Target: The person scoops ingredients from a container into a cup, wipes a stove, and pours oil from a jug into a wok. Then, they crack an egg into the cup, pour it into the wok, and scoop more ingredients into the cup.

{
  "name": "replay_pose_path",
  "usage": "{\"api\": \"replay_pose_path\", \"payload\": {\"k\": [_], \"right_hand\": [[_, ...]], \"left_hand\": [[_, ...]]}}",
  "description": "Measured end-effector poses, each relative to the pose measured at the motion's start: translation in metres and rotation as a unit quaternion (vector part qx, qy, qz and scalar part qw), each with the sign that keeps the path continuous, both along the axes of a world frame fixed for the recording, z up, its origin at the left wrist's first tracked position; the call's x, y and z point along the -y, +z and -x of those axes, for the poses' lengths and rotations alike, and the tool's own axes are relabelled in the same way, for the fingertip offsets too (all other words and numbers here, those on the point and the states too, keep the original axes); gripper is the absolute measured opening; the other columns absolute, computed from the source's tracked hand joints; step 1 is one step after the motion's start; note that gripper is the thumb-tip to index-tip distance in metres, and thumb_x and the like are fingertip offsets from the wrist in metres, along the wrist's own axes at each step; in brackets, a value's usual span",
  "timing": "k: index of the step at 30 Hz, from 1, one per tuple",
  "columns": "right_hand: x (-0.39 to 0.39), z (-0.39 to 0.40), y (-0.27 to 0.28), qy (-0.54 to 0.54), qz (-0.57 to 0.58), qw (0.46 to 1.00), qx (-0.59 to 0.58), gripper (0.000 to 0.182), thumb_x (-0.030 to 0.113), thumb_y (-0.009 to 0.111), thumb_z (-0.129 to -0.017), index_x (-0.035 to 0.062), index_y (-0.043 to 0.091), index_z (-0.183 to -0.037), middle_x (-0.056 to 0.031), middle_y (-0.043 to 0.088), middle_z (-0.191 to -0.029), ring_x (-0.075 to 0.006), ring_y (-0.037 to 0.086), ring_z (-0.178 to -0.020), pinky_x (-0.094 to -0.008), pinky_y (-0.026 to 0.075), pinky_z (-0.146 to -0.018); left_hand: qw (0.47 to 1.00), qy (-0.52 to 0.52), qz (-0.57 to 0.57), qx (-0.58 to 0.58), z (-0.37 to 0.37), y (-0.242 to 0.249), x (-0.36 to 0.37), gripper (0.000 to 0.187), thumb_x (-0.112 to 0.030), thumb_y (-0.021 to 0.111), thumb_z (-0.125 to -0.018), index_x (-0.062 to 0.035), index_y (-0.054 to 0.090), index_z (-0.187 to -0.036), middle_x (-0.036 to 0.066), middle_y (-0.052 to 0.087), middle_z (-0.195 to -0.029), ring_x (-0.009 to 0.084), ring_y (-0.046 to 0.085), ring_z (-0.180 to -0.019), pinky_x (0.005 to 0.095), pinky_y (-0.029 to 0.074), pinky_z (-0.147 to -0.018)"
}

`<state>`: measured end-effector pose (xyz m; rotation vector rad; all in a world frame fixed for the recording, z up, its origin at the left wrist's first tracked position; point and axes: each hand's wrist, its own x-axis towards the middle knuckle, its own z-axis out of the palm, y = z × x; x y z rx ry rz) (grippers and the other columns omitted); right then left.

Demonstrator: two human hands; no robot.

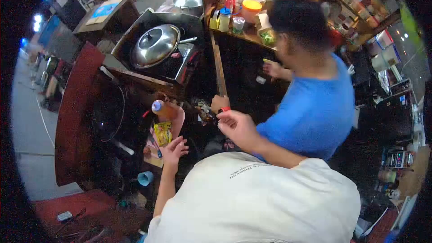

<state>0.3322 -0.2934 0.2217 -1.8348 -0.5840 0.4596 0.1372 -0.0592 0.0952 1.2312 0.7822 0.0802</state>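
Observation:
My left hand [173, 150] hangs open with fingers spread, just right of a yellow packet [162, 133] that lies on a small board. Behind the packet lies an orange bottle with a blue cap [159, 107]. My right hand [237, 125] is raised in the middle, fingers curled, pinching a small red thing [223, 109]. A second hand [219, 102] touches it from above; I cannot tell whose it is. Dark food bits [204, 110] sit just left of that hand.
A person in a blue shirt [310, 108] stands close on the right, one hand [272, 68] over the dark counter. A steel-lidded wok [155, 45] is on the stove at the back left. Bottles and an orange tub [251, 6] crowd the rear shelf. A blue cup [145, 178] lies low left.

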Motion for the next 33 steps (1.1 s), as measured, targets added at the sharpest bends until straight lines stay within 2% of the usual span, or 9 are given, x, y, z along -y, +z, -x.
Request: {"api": "replay_pose_path", "payload": {"k": [4,8,10,16,23,27,29,30,33], "right_hand": [[0.031,0.018,0.005,0.085,-0.023,0.996,-0.003,0.027,0.01,0.073,-0.088,0.0,0.071,-0.113,-0.0093,0.074,-0.095,-0.0143,0.07,-0.088,-0.0286,0.055,-0.081],[0.066,-0.013,-0.014,-0.038,0.058,0.997,0.032,0.028,0.012,0.072,-0.088,0.0015,0.071,-0.113,-0.0124,0.074,-0.099,-0.0186,0.072,-0.086,-0.0323,0.057,-0.079],[0.091,-0.04,-0.009,-0.101,0.08,0.985,0.116,0.026,0.013,0.073,-0.086,0.0026,0.072,-0.11,-0.0134,0.073,-0.092,-0.022,0.073,-0.077,-0.0332,0.058,-0.074],[0.149,-0.099,0.03,-0.281,0.129,0.933,0.186,0.027,0.013,0.074,-0.084,0.0014,0.071,-0.108,-0.0146,0.071,-0.095,-0.0231,0.072,-0.078,-0.0347,0.058,-0.073],[0.191,-0.152,0.059,-0.337,0.144,0.895,0.254,0.03,0.014,0.073,-0.086,0.0005,0.069,-0.113,-0.0149,0.072,-0.093,-0.024,0.072,-0.077,-0.0355,0.057,-0.073],[0.227,-0.226,0.088,-0.389,0.136,0.862,0.296,0.035,0.013,0.073,-0.087,-0.0005,0.066,-0.118,-0.0141,0.073,-0.095,-0.021,0.072,-0.078,-0.0338,0.057,-0.072],[0.263,-0.284,0.098,-0.433,0.076,0.838,0.324,0.039,0.015,0.074,-0.087,-0.0023,0.064,-0.12,-0.0134,0.074,-0.096,-0.0195,0.072,-0.081,-0.0331,0.057,-0.074],[0.285,-0.321,0.102,-0.452,0.052,0.823,0.34,0.039,0.016,0.075,-0.087,-0.0028,0.064,-0.12,-0.0131,0.074,-0.096,-0.019,0.072,-0.083,-0.0331,0.057,-0.075],[0.354,-0.44,0.127,-0.496,0.007,0.778,0.386,0.044,0.021,0.077,-0.084,-0.0025,0.064,-0.12,-0.0138,0.074,-0.098,-0.0217,0.073,-0.091,-0.0335,0.057,-0.077]], "left_hand": [[0.998,-0.01,0.055,0.013,-0.03,0.001,0.019,0.04,-0.013,0.065,-0.098,0.0038,0.058,-0.134,0.014,0.068,-0.119,0.0181,0.069,-0.09,0.0306,0.059,-0.076],[0.996,-0.081,0.049,-0.004,-0.05,-0.004,0.018,0.04,-0.013,0.066,-0.097,0.004,0.059,-0.133,0.013,0.069,-0.118,0.0177,0.069,-0.09,0.0301,0.058,-0.077],[0.994,-0.102,0.036,-0.017,-0.063,0.001,0.018,0.037,-0.012,0.067,-0.097,0.0041,0.061,-0.13,0.012,0.069,-0.114,0.0175,0.069,-0.089,0.0298,0.058,-0.076],[0.985,-0.167,0.041,0.001,-0.096,-0.02,-0.009,0.035,-0.01,0.064,-0.098,0.0025,0.06,-0.131,0.011,0.069,-0.114,0.0171,0.07,-0.087,0.0287,0.059,-0.073],[0.978,-0.206,0.013,0.023,-0.16,-0.023,-0.014,0.037,-0.012,0.065,-0.098,0.0032,0.059,-0.132,0.011,0.069,-0.116,0.0177,0.07,-0.088,0.0288,0.058,-0.073],[0.978,-0.204,0.032,0.02,-0.208,-0.035,-0.003,0.038,-0.011,0.066,-0.097,0.0056,0.059,-0.131,0.014,0.068,-0.117,0.019,0.07,-0.088,0.0299,0.057,-0.07],[0.975,-0.215,0.046,-0.022,-0.242,-0.041,0.01,0.034,-0.011,0.067,-0.097,0.0058,0.061,-0.126,0.014,0.07,-0.107,0.0197,0.07,-0.083,0.0301,0.057,-0.068],[0.987,-0.151,0.055,-0.001,-0.259,-0.029,0.029,0.029,-0.011,0.067,-0.097,0.006,0.064,-0.12,0.013,0.071,-0.094,0.0203,0.07,-0.076,0.0304,0.057,-0.065],[0.993,-0.116,0.015,-0.027,-0.32,-0.048,0.046,0.025,-0.009,0.066,-0.097,0.0063,0.065,-0.116,0.012,0.069,-0.085,0.02,0.069,-0.072,0.0314,0.057,-0.061]]}}
